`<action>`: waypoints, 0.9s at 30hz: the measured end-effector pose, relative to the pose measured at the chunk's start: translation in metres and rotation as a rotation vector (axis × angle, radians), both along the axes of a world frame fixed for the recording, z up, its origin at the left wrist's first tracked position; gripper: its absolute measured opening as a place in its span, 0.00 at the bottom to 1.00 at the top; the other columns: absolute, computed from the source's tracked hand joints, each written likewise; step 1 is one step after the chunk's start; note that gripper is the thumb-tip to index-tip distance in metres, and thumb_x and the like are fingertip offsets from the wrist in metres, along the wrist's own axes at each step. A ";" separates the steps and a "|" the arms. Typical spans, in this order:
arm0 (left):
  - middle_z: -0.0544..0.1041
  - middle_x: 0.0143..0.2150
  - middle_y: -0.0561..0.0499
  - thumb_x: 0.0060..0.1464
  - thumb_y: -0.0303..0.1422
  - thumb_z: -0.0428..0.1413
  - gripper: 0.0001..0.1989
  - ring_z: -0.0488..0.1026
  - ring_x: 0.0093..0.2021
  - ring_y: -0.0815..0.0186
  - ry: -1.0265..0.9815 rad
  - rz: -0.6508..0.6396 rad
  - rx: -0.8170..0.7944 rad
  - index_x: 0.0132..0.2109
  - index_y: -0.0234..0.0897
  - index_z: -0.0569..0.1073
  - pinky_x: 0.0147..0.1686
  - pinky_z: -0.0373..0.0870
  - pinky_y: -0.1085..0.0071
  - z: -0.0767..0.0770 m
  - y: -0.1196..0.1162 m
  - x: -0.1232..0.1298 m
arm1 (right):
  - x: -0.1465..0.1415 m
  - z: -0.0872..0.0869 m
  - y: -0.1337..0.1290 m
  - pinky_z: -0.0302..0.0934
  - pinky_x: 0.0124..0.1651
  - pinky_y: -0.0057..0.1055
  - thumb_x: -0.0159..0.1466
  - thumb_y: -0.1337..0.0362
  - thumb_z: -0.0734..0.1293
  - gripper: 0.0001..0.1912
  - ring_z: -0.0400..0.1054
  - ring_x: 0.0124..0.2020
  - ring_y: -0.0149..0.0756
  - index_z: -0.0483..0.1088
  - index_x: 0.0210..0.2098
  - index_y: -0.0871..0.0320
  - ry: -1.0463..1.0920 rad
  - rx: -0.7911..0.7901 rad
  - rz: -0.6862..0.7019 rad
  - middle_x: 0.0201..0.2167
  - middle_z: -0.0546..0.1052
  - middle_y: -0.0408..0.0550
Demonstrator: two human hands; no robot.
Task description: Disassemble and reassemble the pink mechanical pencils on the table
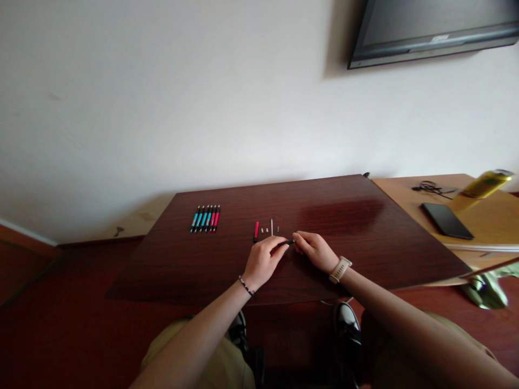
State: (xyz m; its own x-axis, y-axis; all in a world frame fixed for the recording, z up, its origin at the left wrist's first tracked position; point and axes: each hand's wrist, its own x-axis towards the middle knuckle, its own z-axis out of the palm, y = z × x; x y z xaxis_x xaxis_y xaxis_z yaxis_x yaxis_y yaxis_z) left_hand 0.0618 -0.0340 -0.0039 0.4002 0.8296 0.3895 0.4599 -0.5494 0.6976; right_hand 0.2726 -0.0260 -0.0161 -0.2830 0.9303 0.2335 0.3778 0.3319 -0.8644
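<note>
Head view: the left hand (261,263) grips a slim black pen part (285,242) between thumb and fingers, while the right hand (318,252) has its fingertips pinched at the other end. One hand probably steadies the piece so the other can work its tip; the exact grip there is too small to read. The part is held low over the dark table (332,216), between the hands, perhaps so nothing small can drop far. Just beyond the fingers lie a pink barrel (256,231), two tiny white pieces (265,230), a thin white rod (272,226) and a small grey piece (278,229), spaced apart, seemingly so each is easy to pick up. Farther left, turquoise and pink pens (205,219) lie side by side, apparently lined up to keep them orderly. Well to the right, a phone (446,220), a cable (432,188) and a yellow can (486,183) sit aside on a lighter table (409,197).
</note>
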 end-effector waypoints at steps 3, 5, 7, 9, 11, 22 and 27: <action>0.83 0.47 0.49 0.69 0.36 0.55 0.09 0.80 0.44 0.62 0.000 0.005 -0.016 0.49 0.41 0.79 0.47 0.74 0.67 0.001 -0.001 0.000 | 0.000 0.000 0.000 0.56 0.34 0.32 0.76 0.44 0.55 0.30 0.62 0.25 0.35 0.66 0.24 0.54 0.010 -0.010 0.000 0.21 0.68 0.42; 0.83 0.45 0.49 0.69 0.37 0.55 0.09 0.80 0.42 0.62 0.003 0.018 -0.029 0.49 0.41 0.79 0.45 0.74 0.68 0.003 -0.001 0.001 | -0.001 0.001 0.000 0.57 0.34 0.32 0.76 0.44 0.56 0.30 0.63 0.26 0.35 0.66 0.24 0.54 0.023 -0.003 -0.018 0.22 0.69 0.42; 0.83 0.42 0.49 0.70 0.38 0.54 0.11 0.79 0.40 0.63 0.003 0.032 -0.041 0.47 0.40 0.79 0.43 0.73 0.69 0.005 -0.002 0.001 | -0.002 0.001 0.000 0.58 0.35 0.32 0.76 0.44 0.56 0.29 0.64 0.26 0.35 0.66 0.24 0.54 0.036 0.012 -0.050 0.22 0.70 0.43; 0.83 0.40 0.49 0.71 0.39 0.52 0.12 0.79 0.38 0.63 -0.001 0.042 -0.044 0.46 0.39 0.79 0.41 0.73 0.69 0.006 -0.002 0.001 | -0.002 0.001 0.000 0.58 0.35 0.32 0.76 0.45 0.56 0.29 0.64 0.26 0.35 0.65 0.24 0.54 0.043 0.021 -0.074 0.22 0.70 0.43; 0.82 0.39 0.49 0.71 0.38 0.52 0.12 0.78 0.36 0.64 -0.001 0.038 -0.032 0.46 0.39 0.79 0.40 0.72 0.70 0.006 -0.002 0.001 | -0.002 0.001 0.000 0.57 0.34 0.32 0.76 0.45 0.57 0.29 0.63 0.26 0.35 0.65 0.24 0.54 0.039 0.020 -0.080 0.22 0.69 0.42; 0.79 0.36 0.52 0.68 0.34 0.56 0.06 0.72 0.33 0.67 0.008 0.064 -0.002 0.45 0.39 0.77 0.36 0.68 0.71 0.003 -0.002 0.000 | -0.002 0.001 -0.001 0.62 0.37 0.32 0.75 0.47 0.60 0.19 0.68 0.29 0.35 0.69 0.36 0.54 0.198 -0.044 -0.032 0.28 0.74 0.42; 0.79 0.35 0.52 0.68 0.36 0.56 0.07 0.73 0.33 0.67 0.011 0.082 -0.007 0.44 0.39 0.77 0.36 0.68 0.72 0.002 -0.001 0.001 | -0.003 0.007 -0.005 0.68 0.42 0.34 0.70 0.50 0.69 0.16 0.73 0.35 0.37 0.71 0.48 0.54 0.298 -0.073 0.093 0.36 0.78 0.45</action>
State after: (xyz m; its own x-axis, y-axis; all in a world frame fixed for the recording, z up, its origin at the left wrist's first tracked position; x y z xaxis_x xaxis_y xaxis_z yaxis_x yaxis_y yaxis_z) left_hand 0.0627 -0.0349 -0.0015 0.3346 0.8626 0.3795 0.5108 -0.5044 0.6962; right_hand 0.2696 -0.0312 -0.0092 -0.2969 0.9208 0.2528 0.0751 0.2864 -0.9552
